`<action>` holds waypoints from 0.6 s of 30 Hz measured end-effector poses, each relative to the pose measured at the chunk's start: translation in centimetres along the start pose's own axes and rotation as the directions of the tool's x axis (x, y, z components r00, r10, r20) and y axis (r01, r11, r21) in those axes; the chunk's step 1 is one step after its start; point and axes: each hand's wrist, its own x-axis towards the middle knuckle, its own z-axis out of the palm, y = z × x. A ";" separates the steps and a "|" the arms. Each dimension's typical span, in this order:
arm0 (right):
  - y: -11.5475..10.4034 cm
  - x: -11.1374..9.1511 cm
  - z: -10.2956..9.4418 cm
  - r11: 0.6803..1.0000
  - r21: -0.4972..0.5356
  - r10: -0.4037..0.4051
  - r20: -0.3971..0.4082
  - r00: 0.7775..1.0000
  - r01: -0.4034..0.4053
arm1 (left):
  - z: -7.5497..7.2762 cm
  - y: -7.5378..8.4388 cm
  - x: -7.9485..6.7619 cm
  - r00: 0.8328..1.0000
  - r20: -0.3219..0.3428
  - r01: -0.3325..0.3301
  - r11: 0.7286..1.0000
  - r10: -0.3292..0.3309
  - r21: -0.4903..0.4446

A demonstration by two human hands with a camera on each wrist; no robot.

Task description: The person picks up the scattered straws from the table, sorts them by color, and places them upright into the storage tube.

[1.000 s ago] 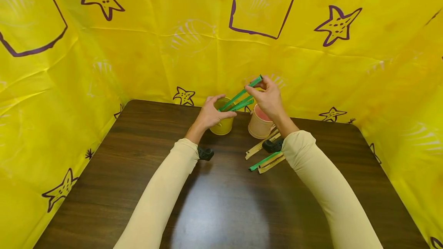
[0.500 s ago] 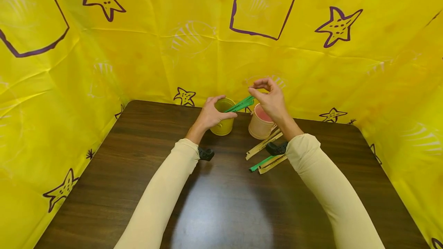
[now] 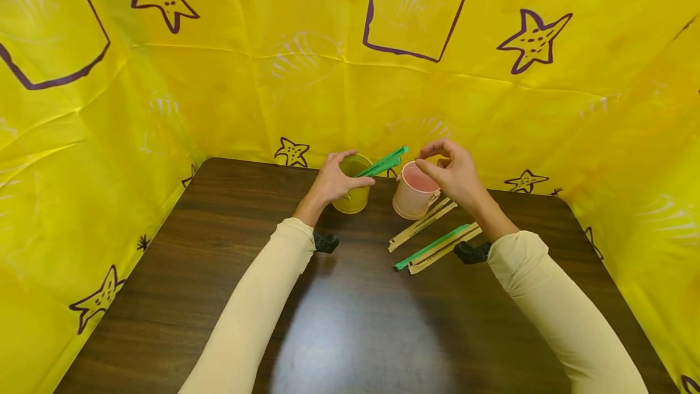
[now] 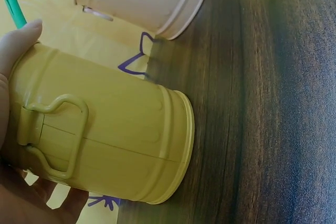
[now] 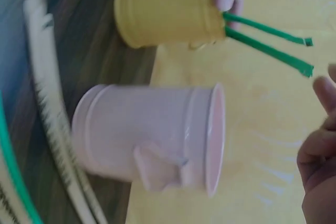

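Observation:
My left hand grips the yellow bucket near its rim, thumb at the front and fingers round the far side. Slim green wrapped sticks lean out of the bucket toward the right; two of their ends show in the right wrist view. In the left wrist view the bucket's wire handle hangs against its side. My right hand is just above and right of the pink bucket, fingers loosely bent with nothing in them. The pink bucket stands upright.
In front of the pink bucket, tan wrapped sticks lie slantwise on the dark wooden table. Closer to me lie another green stick and a tan one. A yellow cloth with drawn sea creatures hangs behind the table.
My right hand has let go of a green stick, which now leans in the yellow bucket with the others, and has drawn back to the right. The left hand has stayed on the bucket.

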 end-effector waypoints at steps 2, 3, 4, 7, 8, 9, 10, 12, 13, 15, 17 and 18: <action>0.3 -1.1 -0.5 0.996 -0.084 -0.021 0.062 0.998 0.026 | 0.0 0.0 0.0 1.000 0.002 0.003 1.000 -0.003 -0.002; 0.5 -1.6 -0.8 0.991 -0.128 -0.032 0.094 0.995 0.044 | 0.0 0.0 0.0 1.000 0.003 0.004 1.000 -0.004 -0.002; 0.7 -2.1 -1.0 0.984 -0.168 -0.045 0.129 0.991 0.066 | 0.0 0.0 0.1 1.000 0.003 0.005 1.000 -0.005 0.001; 1.4 -3.5 -1.4 0.954 -0.271 -0.064 0.229 0.971 0.127 | 0.0 0.1 0.1 1.000 0.004 0.011 1.000 -0.011 -0.002; 1.7 -4.0 -1.4 0.943 -0.298 -0.065 0.261 0.963 0.144 | 0.0 0.1 0.1 1.000 0.005 0.013 1.000 -0.013 -0.004; 2.0 -4.4 -1.5 0.934 -0.322 -0.059 0.290 0.955 0.155 | 0.0 0.1 0.1 1.000 0.006 0.015 1.000 -0.015 -0.009; 2.3 -4.8 -1.5 0.926 -0.340 -0.051 0.319 0.946 0.164 | -0.1 0.1 0.1 1.000 0.007 0.017 1.000 -0.017 -0.012; 2.9 -5.4 -1.4 0.901 -0.386 -0.046 0.370 0.928 0.199 | -0.1 0.1 0.1 1.000 0.009 0.019 1.000 -0.018 -0.016; 3.2 -5.7 -1.3 0.889 -0.404 -0.044 0.392 0.919 0.215 | -0.1 0.1 0.1 1.000 0.010 0.019 1.000 -0.019 -0.017; 3.9 -6.3 -1.0 0.869 -0.432 -0.037 0.430 0.902 0.241 | 0.0 0.0 0.2 1.000 0.011 0.017 1.000 -0.017 -0.017; 4.7 -6.9 -0.7 0.851 -0.450 -0.037 0.461 0.887 0.270 | 0.0 -0.1 0.2 1.000 0.012 0.014 1.000 -0.014 -0.011; 5.1 -7.1 -0.5 0.849 -0.451 -0.036 0.471 0.882 0.275 | 0.1 -0.1 0.2 1.000 0.013 0.013 1.000 -0.013 -0.009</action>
